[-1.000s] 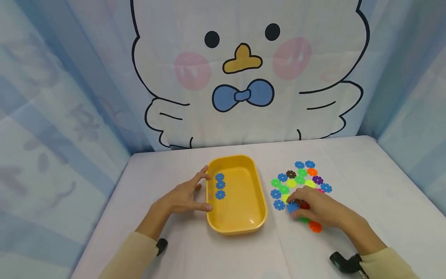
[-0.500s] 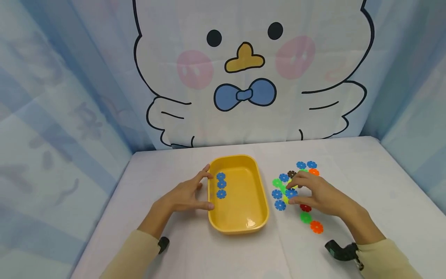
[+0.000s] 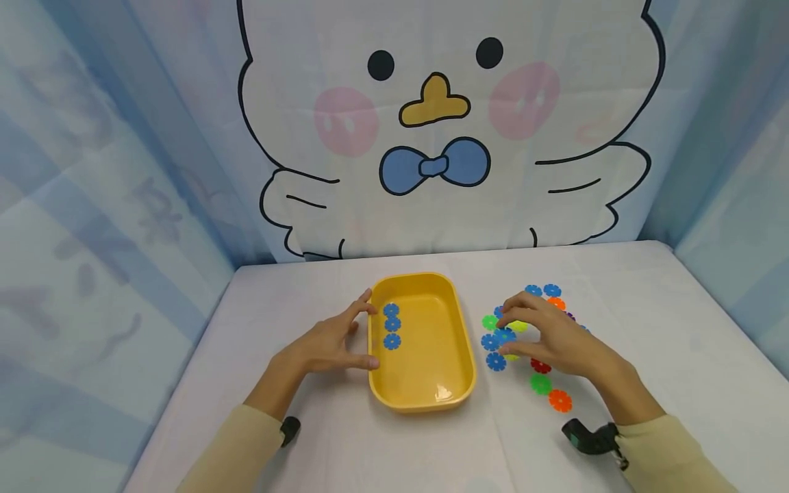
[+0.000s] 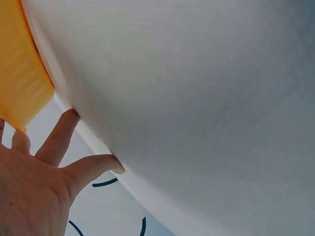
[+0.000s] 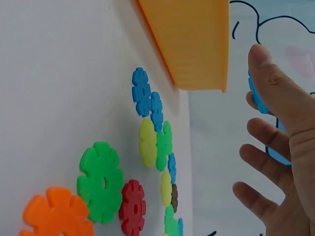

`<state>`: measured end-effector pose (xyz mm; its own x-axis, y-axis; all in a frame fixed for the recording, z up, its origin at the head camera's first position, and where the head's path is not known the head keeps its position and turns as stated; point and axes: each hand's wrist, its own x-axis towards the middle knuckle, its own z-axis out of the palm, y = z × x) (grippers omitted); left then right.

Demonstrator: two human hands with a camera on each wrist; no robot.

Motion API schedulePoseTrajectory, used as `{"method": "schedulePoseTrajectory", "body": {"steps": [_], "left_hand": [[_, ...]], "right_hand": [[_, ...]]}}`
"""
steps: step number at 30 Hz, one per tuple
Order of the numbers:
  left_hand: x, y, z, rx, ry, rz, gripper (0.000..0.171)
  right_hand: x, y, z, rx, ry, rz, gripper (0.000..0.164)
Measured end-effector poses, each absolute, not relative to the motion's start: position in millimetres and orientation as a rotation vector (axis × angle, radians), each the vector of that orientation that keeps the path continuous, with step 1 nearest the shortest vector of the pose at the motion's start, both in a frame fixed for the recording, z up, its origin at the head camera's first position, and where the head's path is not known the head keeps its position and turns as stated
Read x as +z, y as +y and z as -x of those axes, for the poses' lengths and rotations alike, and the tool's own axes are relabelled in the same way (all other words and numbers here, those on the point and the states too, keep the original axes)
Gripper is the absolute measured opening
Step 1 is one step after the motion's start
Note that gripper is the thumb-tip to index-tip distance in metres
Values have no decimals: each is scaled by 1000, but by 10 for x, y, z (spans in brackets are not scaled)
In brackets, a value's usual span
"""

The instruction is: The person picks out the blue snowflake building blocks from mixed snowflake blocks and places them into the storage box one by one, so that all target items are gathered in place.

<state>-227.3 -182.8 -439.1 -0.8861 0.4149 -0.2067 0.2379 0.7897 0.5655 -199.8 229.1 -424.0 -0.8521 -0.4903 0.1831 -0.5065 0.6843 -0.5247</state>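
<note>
My right hand (image 3: 557,337) pinches a blue snowflake disc (image 5: 256,96) between thumb and index finger, above the loose discs on the table. In the right wrist view the other fingers of that hand are spread apart. My left hand (image 3: 329,346) rests its thumb and a fingertip against the left rim of the yellow tray (image 3: 425,405), and the left wrist view shows its fingers spread. Inside the tray, along its left side, three blue snowflake discs (image 3: 392,324) lie in a column. The right hand hides part of the loose discs.
Loose discs lie right of the tray, among them a green disc (image 3: 541,385), an orange disc (image 3: 560,401), a red disc (image 5: 132,208) and several blue ones. A white cloth (image 3: 320,438) covers the table. A printed curtain (image 3: 431,219) stands behind it.
My right hand has lifted the blue disc from among the loose ones and moved left with it towards the tray. The left hand stays at the tray's rim.
</note>
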Motion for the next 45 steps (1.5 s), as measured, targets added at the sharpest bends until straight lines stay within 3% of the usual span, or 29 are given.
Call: {"method": "schedulePoseTrajectory", "body": {"steps": [45], "left_hand": [[-4415,-1829,2296,767,2681,-497,94]], "right_hand": [[-4022,1435,2280,1026,-2734,-1128,32]]}}
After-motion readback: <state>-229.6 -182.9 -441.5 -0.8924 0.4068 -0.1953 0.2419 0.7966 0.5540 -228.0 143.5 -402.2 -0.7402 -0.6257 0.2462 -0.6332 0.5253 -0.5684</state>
